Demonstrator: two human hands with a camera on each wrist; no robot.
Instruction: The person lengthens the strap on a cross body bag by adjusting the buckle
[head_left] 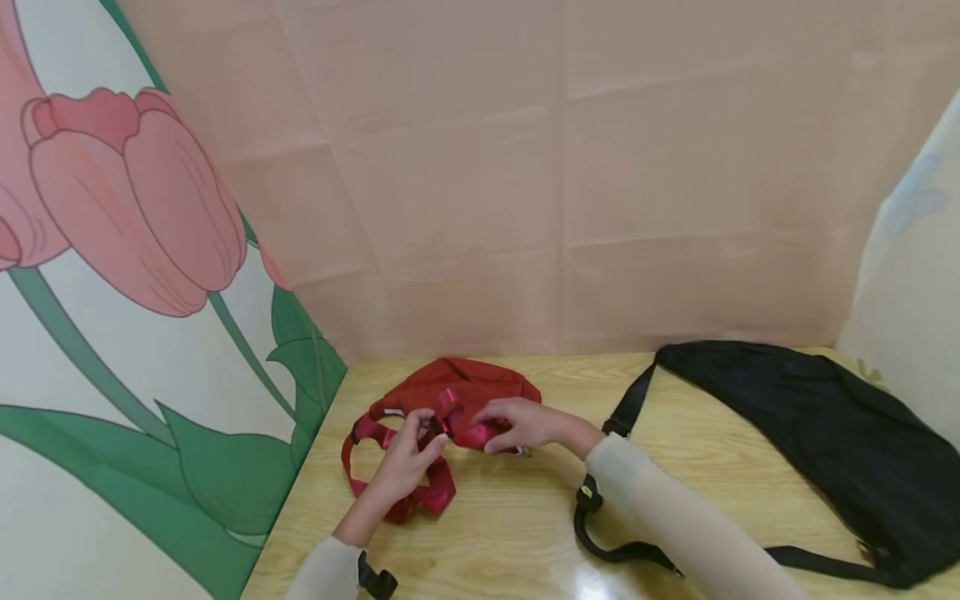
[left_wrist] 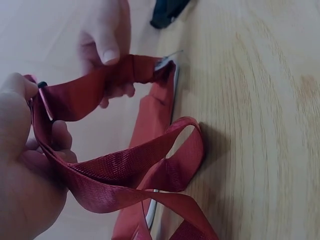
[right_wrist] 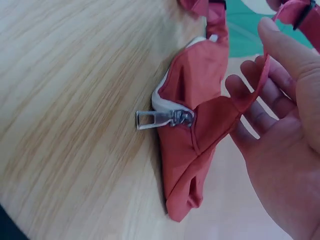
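A red waist bag [head_left: 468,377] lies at the back of the wooden table, its shiny red strap looped in front of it. My left hand [head_left: 405,462] pinches the strap by a dark slider buckle [left_wrist: 43,85]. In the left wrist view, a doubled length of strap [left_wrist: 107,195] hangs in loose loops. My right hand [head_left: 525,421] holds the strap nearer the bag, thumb on one side and fingers behind. The strap between both hands is raised off the table. The right wrist view shows a metal zipper pull [right_wrist: 152,119] at the bag's end.
A black bag [head_left: 810,442] lies on the table [head_left: 525,533] at the right, its black strap [head_left: 622,552] running beneath my right forearm. Behind stands a pinkish-beige cloth [head_left: 465,183]; at the left is a tulip-printed panel [head_left: 135,200].
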